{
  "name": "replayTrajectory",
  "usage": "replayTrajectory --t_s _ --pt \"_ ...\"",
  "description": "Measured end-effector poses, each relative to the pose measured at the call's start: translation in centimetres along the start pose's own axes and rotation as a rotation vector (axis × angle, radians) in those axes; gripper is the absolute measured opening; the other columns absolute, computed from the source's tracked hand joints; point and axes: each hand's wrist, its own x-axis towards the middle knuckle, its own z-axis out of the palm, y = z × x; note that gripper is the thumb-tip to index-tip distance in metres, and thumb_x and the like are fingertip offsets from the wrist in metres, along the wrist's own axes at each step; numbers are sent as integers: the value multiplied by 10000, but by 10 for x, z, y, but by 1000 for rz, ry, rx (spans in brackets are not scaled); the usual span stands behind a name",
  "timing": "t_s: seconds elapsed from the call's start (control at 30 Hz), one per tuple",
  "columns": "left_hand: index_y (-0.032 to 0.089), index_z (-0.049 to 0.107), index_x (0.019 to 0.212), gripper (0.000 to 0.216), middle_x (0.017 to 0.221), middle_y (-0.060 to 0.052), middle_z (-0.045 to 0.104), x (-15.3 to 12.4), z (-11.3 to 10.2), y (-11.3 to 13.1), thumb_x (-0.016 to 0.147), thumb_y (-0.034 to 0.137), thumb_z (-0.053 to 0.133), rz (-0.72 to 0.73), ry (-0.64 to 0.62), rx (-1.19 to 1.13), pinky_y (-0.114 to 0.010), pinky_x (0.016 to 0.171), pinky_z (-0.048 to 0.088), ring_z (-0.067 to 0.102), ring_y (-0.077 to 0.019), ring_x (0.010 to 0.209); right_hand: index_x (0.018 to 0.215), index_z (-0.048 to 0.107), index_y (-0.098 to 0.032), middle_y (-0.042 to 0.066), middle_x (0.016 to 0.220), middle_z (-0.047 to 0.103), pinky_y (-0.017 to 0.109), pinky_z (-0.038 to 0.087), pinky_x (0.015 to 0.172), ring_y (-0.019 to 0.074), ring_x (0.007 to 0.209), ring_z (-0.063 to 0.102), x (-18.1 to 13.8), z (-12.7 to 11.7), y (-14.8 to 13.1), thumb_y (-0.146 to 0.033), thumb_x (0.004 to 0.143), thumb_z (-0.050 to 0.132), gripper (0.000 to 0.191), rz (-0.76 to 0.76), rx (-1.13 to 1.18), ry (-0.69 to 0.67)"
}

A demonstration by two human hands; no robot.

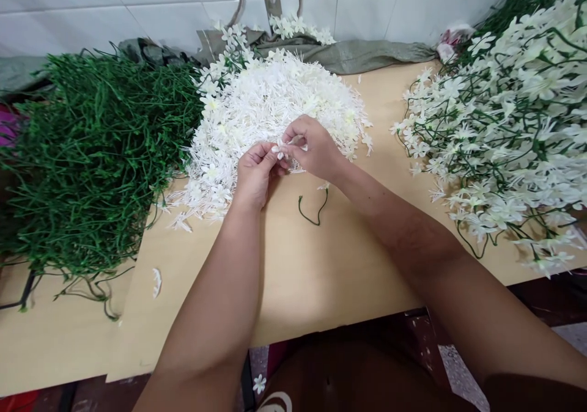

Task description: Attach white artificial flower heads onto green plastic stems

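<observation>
My left hand (pixel 257 170) and my right hand (pixel 312 146) meet over the front edge of a heap of white artificial petals (pixel 279 100). Between the fingertips of both hands is a small white artificial flower (pixel 280 151), partly covered by the fingers. The left thumb and fingers pinch it from the left, and the right thumb and forefinger from the right. On the table just below the right hand lies a curved green stem (pixel 313 221) with a white tip, touched by neither hand.
A big pile of green plastic stems (pixel 101 155) covers the table's left side. White flowers on stems (pixel 513 125) are heaped at the right. A loose white piece (pixel 156 282) lies front left on the table (pixel 293 290). Grey-green cloth (pixel 367 55) runs along the tiled wall (pixel 367 8).
</observation>
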Motion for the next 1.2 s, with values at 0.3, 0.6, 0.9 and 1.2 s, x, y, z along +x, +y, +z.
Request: replayTrajectory --t_s 0.3,0.6,0.9,1.2 --pt "228 585 498 354 429 25 489 -37 2 15 591 418 868 142 -64 866 -264 383 197 359 -122 388 768 449 -208 -8 805 541 282 494 777 113 791 539 10 -4 7 -184 848 632 201 168 355 -12" --pt "230 555 488 218 499 -7 513 -62 19 2 602 165 729 120 6 1040 -271 452 190 334 -138 438 772 494 -190 -53 655 496 233 484 656 80 630 496 9 -2 5 -123 852 685 218 239 572 -181" --pt "177 624 703 186 568 29 605 -20 2 0 663 93 785 -44 84 228 -197 486 418 523 -80 479 701 576 -149 -24 655 603 247 557 671 99 628 600 -1 -13 16 -169 659 875 302 402 887 -300" --pt "175 648 663 304 562 17 611 -22 -7 -4 634 349 896 15 39 167 -208 455 436 499 -76 462 694 610 -139 -10 662 656 281 596 715 127 672 670 -7 -11 18 -254 598 924 348 454 962 -319"
